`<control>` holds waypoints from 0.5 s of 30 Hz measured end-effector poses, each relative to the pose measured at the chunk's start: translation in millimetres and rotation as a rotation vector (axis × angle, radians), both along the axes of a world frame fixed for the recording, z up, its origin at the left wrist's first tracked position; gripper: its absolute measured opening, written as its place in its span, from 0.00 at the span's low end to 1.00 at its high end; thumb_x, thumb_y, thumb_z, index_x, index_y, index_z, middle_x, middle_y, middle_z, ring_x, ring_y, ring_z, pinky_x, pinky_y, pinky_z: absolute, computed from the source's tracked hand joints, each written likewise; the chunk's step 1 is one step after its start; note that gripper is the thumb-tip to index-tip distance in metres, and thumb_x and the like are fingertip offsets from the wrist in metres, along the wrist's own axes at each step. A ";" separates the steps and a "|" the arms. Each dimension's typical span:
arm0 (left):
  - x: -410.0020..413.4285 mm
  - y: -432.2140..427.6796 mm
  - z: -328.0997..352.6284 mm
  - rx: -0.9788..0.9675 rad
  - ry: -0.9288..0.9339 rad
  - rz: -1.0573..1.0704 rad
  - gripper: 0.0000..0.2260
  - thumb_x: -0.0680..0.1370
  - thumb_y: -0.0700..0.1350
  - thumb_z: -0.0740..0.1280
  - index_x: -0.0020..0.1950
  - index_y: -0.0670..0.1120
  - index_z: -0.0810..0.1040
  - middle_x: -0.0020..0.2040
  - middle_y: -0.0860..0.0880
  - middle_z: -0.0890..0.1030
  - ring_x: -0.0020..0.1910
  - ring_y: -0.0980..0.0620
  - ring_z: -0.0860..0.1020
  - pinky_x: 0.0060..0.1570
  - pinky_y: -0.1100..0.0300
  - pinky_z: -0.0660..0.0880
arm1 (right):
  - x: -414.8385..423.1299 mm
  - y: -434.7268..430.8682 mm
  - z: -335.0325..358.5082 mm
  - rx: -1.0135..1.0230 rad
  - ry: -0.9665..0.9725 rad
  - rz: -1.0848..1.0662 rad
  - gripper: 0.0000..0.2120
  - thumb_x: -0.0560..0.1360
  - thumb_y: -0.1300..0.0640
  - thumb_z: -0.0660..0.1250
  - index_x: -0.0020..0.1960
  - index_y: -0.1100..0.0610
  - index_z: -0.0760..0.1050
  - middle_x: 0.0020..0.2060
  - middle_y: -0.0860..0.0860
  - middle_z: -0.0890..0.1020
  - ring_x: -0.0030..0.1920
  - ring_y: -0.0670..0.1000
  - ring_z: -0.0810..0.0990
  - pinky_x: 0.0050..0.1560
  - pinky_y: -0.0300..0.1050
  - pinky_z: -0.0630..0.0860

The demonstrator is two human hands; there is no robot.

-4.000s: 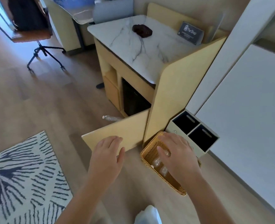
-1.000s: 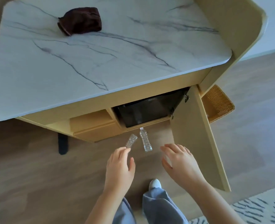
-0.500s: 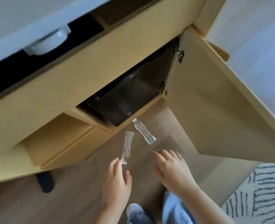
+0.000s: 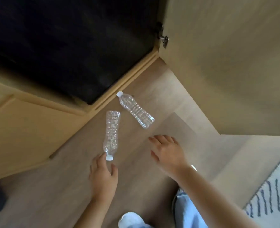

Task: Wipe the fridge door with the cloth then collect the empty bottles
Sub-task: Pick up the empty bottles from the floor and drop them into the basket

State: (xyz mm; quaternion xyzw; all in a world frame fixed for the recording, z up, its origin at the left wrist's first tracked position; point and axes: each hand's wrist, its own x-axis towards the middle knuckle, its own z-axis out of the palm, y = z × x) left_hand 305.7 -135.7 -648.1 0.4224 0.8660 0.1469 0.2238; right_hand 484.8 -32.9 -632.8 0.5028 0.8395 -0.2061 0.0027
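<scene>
Two clear empty plastic bottles lie on the wooden floor in front of the black fridge door (image 4: 70,43). The crumpled bottle (image 4: 111,134) points its white cap toward me, and my left hand (image 4: 103,175) has its fingertips at that cap, fingers apart, not closed on it. The smoother bottle (image 4: 136,111) lies to the right with its cap toward the fridge. My right hand (image 4: 166,152) hovers open just below that bottle, a short gap away. The cloth is out of view.
The open wooden cabinet door (image 4: 226,66) stands on the right, its hinge (image 4: 164,40) by the fridge. A closed wooden drawer front (image 4: 26,129) is on the left. A striped rug (image 4: 270,199) lies at the lower right. My shoe (image 4: 131,219) is below.
The view has dropped closer to the floor and fridge. Both hands have reached forward; the left fingertips now touch the crumpled bottle's cap and the right hand is nearer the other bottle.
</scene>
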 end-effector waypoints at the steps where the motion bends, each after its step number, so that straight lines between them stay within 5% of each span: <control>1: 0.6 -0.7 -15.7 -0.018 -0.007 0.010 0.23 0.69 0.48 0.58 0.57 0.35 0.75 0.52 0.34 0.77 0.51 0.33 0.76 0.52 0.44 0.72 | 0.7 0.9 -13.7 -0.011 -0.001 0.002 0.21 0.65 0.51 0.54 0.49 0.56 0.79 0.41 0.52 0.82 0.39 0.57 0.81 0.39 0.47 0.79; 8: 1.6 7.5 -104.4 -0.073 0.005 0.028 0.23 0.67 0.35 0.72 0.61 0.36 0.72 0.55 0.34 0.75 0.54 0.32 0.73 0.52 0.41 0.71 | -4.3 23.5 -95.3 -0.102 0.011 -0.025 0.20 0.64 0.52 0.62 0.53 0.58 0.77 0.48 0.55 0.82 0.44 0.59 0.81 0.43 0.51 0.78; 15: -18.1 33.2 -168.6 -0.134 0.067 0.076 0.28 0.70 0.42 0.71 0.68 0.40 0.67 0.60 0.35 0.72 0.58 0.33 0.72 0.53 0.39 0.71 | -23.7 62.7 -157.4 -0.112 0.067 -0.052 0.27 0.71 0.53 0.67 0.68 0.55 0.67 0.66 0.58 0.71 0.65 0.60 0.69 0.65 0.57 0.64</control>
